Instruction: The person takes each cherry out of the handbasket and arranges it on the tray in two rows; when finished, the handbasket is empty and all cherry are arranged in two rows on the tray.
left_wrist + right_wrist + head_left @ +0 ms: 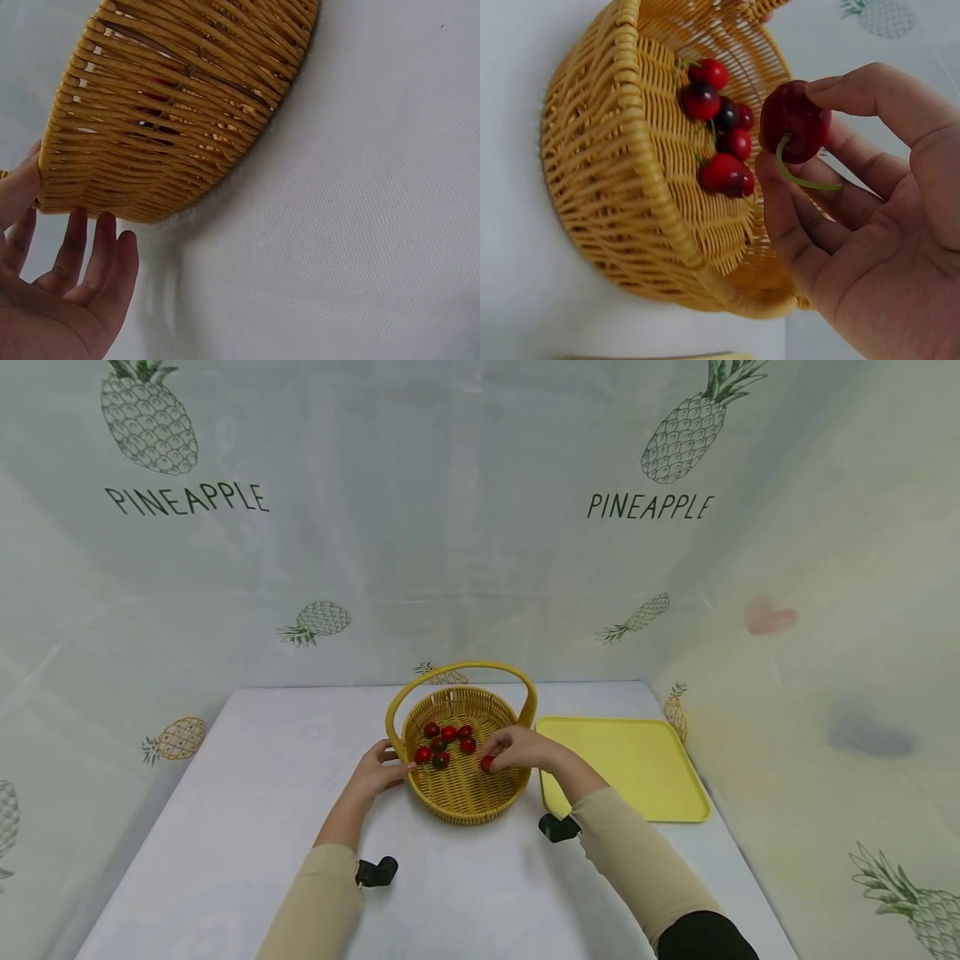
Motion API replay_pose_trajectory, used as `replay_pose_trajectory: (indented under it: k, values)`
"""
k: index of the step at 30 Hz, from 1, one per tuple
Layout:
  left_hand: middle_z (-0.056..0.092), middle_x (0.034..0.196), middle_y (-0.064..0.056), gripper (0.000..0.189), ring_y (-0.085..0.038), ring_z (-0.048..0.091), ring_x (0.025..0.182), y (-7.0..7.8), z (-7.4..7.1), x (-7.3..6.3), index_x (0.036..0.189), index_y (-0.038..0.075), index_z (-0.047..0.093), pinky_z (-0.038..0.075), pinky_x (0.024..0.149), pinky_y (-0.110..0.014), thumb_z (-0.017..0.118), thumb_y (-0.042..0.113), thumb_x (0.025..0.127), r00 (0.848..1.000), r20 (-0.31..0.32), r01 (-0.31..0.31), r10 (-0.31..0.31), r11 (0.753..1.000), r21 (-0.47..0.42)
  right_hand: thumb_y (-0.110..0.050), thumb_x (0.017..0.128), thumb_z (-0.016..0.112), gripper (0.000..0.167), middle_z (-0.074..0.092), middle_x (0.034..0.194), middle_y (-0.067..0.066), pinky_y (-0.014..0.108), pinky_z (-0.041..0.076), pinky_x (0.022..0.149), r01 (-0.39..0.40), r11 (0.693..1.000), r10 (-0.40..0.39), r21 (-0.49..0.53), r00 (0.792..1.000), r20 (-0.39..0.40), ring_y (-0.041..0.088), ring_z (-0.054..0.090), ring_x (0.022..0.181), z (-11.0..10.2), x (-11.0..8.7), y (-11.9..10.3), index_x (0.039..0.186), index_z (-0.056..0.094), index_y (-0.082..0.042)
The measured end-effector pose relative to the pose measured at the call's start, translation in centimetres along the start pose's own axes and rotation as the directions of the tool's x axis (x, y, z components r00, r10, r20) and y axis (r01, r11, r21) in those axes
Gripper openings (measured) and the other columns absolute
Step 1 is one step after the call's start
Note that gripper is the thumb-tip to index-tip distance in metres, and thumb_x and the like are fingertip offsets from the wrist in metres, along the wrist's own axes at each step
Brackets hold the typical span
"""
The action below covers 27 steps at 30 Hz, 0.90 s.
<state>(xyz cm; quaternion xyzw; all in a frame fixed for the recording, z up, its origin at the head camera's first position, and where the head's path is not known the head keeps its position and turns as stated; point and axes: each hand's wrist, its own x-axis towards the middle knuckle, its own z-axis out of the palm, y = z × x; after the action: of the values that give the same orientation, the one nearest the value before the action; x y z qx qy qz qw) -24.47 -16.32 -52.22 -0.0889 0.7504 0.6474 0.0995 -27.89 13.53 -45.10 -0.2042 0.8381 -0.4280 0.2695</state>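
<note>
A round yellow wicker basket (467, 814) with an arched handle stands on the white table. Several dark red cherries (448, 733) lie inside it, mostly on its left side. My right hand (521, 750) is over the right part of the basket. Between thumb and fingers it pinches one red cherry (795, 124), whose green stem hangs free in the right wrist view. At the basket's left side, my left hand (377, 772) holds the rim near the handle's base. The left wrist view shows that hand's thumb and fingers (101, 255) at the woven wall (165, 112).
A yellow rectangular tray (637, 768) lies to the right of the basket, partly behind my right forearm. Behind the table (270, 793) hangs a pale curtain (465, 527) printed with pineapples.
</note>
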Motion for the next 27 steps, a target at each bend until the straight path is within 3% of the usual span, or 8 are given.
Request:
replay_pose_trajectory:
  k: [8,14,19,23,27]
  values:
    - [0.048,0.134,-0.025,0.056,-0.036,0.058,0.111,-0.2,0.0,0.3,0.136,0.004,0.048,0.050,0.092,-0.047,0.074,0.006,0.087,1.000,-0.005,0.000,0.000,1.000,0.030,-0.008,0.084,0.070,0.024,0.066,0.097,0.006,0.037,0.051,0.081,-0.017,0.999,0.016,0.044,1.000,0.009,0.018,0.060,0.088,-1.5,-1.4,0.5,0.108,0.067,-0.003]
    - [0.049,0.133,-0.025,0.056,-0.036,0.059,0.109,-0.1,-0.1,0.4,0.137,0.005,0.047,0.050,0.090,-0.047,0.073,0.005,0.087,1.000,-0.002,0.002,-0.001,1.000,0.018,-0.006,0.086,0.062,0.034,0.065,0.106,0.009,0.041,0.054,0.079,-0.011,0.996,0.011,0.084,1.000,0.003,0.019,0.063,0.086,-2.9,-2.5,1.4,0.119,0.062,0.001]
    - [0.050,0.132,-0.025,0.055,-0.034,0.060,0.107,-0.1,-0.1,0.4,0.136,0.005,0.048,0.050,0.090,-0.047,0.073,0.006,0.087,1.000,0.005,-0.001,0.001,1.000,0.025,-0.005,0.086,0.058,0.037,0.065,0.105,0.013,0.053,0.051,0.085,-0.010,0.991,0.009,0.130,1.000,0.006,0.031,0.065,0.089,-4.0,-3.1,2.4,0.122,0.060,0.004]
    - [0.050,0.132,-0.025,0.053,-0.033,0.061,0.105,-0.2,-0.2,0.4,0.135,0.005,0.049,0.050,0.091,-0.048,0.073,0.006,0.088,1.000,0.009,-0.003,0.003,1.000,0.017,-0.005,0.087,0.058,0.040,0.065,0.101,0.014,0.055,0.050,0.086,-0.010,0.987,0.011,0.162,1.000,-0.003,0.043,0.063,0.094,-4.9,-3.5,3.3,0.125,0.057,0.008]
    - [0.049,0.133,-0.025,0.052,-0.032,0.061,0.106,-0.2,-0.2,0.3,0.135,0.005,0.049,0.050,0.091,-0.048,0.073,0.006,0.088,1.000,0.012,-0.003,0.003,1.000,0.016,-0.004,0.089,0.057,0.042,0.063,0.101,0.016,0.053,0.050,0.087,-0.017,0.981,0.019,0.195,1.000,-0.009,0.039,0.065,0.093,-5.8,-3.9,4.3,0.128,0.054,0.011]
